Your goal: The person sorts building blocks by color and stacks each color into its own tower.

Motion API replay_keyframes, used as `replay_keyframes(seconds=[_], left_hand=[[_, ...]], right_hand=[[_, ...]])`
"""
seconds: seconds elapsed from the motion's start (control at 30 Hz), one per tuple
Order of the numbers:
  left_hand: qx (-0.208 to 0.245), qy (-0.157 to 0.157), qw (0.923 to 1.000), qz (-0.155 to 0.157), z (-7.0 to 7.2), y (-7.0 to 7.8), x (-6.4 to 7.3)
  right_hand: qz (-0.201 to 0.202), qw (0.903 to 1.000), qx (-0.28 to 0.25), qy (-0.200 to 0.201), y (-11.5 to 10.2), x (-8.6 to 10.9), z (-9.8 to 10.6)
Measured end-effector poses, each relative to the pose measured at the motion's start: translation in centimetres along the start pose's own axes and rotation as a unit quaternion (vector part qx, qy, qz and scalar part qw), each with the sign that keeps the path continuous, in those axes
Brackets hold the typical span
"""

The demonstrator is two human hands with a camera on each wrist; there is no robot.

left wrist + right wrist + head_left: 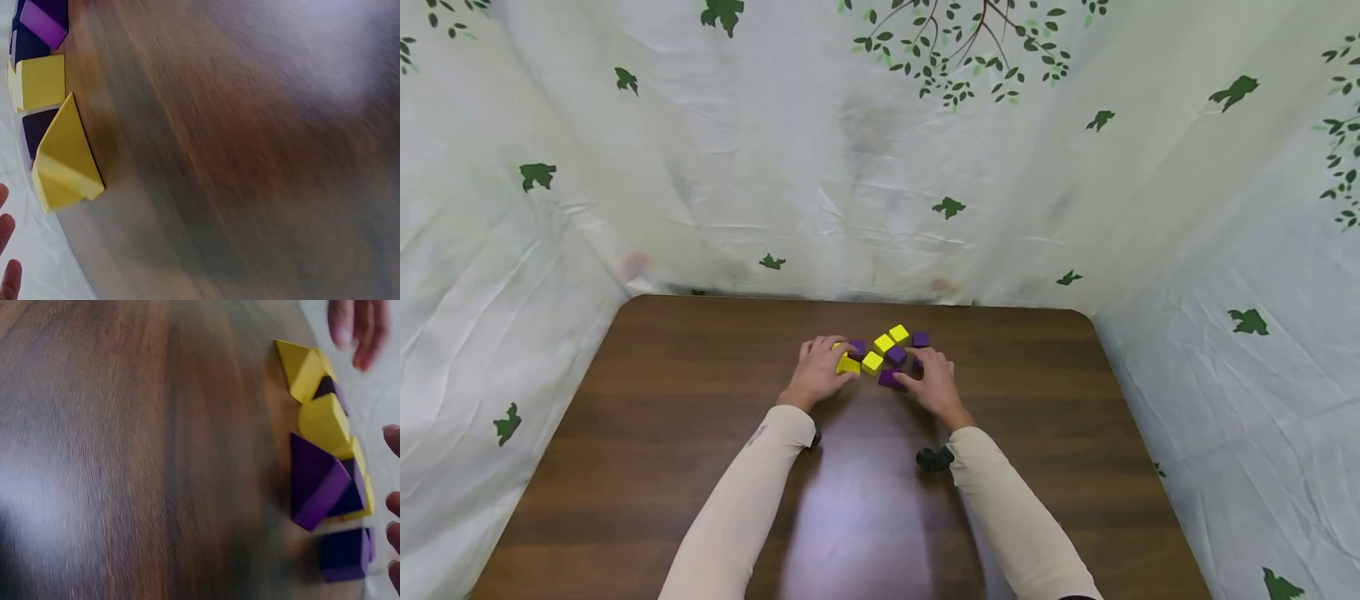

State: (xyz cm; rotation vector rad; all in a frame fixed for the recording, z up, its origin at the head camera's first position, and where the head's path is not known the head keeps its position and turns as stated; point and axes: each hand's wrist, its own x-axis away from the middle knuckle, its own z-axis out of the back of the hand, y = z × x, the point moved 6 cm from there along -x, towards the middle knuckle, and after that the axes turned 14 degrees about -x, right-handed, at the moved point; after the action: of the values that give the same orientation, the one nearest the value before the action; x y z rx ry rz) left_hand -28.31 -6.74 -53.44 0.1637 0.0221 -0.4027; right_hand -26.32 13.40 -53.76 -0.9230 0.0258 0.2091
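Yellow and purple wooden blocks sit in a loose cluster on the brown table. My left hand [820, 371] is at the cluster's left end, beside a yellow triangular block [849, 365]; its fingertips show apart from that block in the left wrist view. On the right side, my right hand [932, 383] reaches around a purple triangular block [891, 380] and a purple cube [344, 555], fingers spread. The right wrist view shows space between those fingertips and the blocks. A yellow cube [872, 363] lies between the hands, with a purple block [897, 355] close by.
Farther back in the cluster are two yellow blocks, one at the rear [898, 334], and a purple block [921, 339]. The table [715, 400] ends just beyond them, against a white cloth [850, 242] with green leaf prints.
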Motion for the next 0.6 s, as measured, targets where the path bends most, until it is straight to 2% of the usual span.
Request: replay_keyframes(seconds=[0.2,0.3,0.47,0.6], left_hand=[[0.023,-0.021,0.9995,-0.003,-1.1,0.8,-1.1],[0.017,-0.038,0.9991,-0.002,-1.8,1.2,-1.6],[-0.005,-0.058,0.9983,-0.004,-2.5,1.5,-2.3],[-0.009,-0.059,0.9982,-0.004,-2.7,1.4,-2.8]], right_hand=[[0.014,0.9997,0.012,-0.017,-0.6,-0.6,-1.8],[0.023,0.9991,0.035,-0.010,-0.7,-0.7,-2.4],[0.007,0.9984,0.057,0.004,-0.7,-1.0,-3.4],[-0.009,0.9972,0.074,-0.003,-0.7,-1.5,-4.3]])
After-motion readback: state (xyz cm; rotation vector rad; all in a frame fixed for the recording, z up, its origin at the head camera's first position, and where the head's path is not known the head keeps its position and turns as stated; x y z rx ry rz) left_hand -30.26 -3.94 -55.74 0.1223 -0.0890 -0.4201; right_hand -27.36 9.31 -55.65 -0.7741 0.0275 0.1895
